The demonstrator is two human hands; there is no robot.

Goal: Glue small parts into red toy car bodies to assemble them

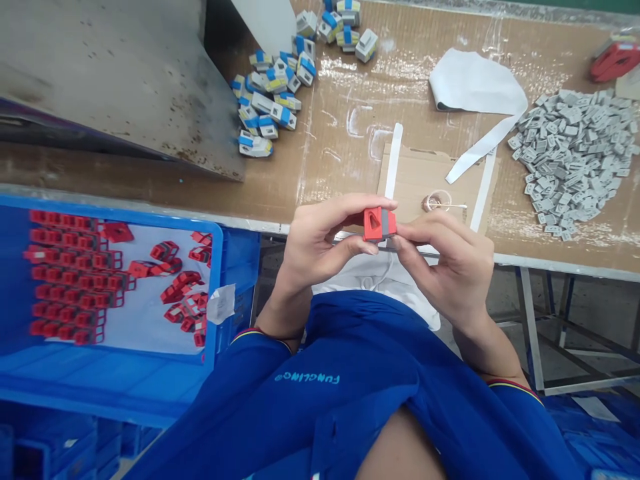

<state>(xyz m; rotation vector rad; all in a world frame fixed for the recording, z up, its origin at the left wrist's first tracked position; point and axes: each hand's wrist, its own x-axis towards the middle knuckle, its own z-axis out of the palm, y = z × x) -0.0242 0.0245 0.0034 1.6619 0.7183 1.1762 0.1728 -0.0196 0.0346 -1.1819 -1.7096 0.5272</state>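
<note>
Both my hands hold one small red plastic part (376,224) with a grey piece on its right side, just in front of the table edge. My left hand (320,243) pinches the red part between thumb and fingers. My right hand (453,267) grips it from the right, fingertips closed on the grey side. A heap of small grey pieces (573,157) lies on the table to the right. A blue crate (217,280) at my left holds rows of red parts (70,277) on a white sheet.
A pile of white, blue and yellow assembled pieces (273,100) lies at the back of the cardboard-covered table (350,120). White paper strips (475,87), a rubber band (437,200) and a red tool (614,60) lie further right. A grey metal panel (110,73) stands at back left.
</note>
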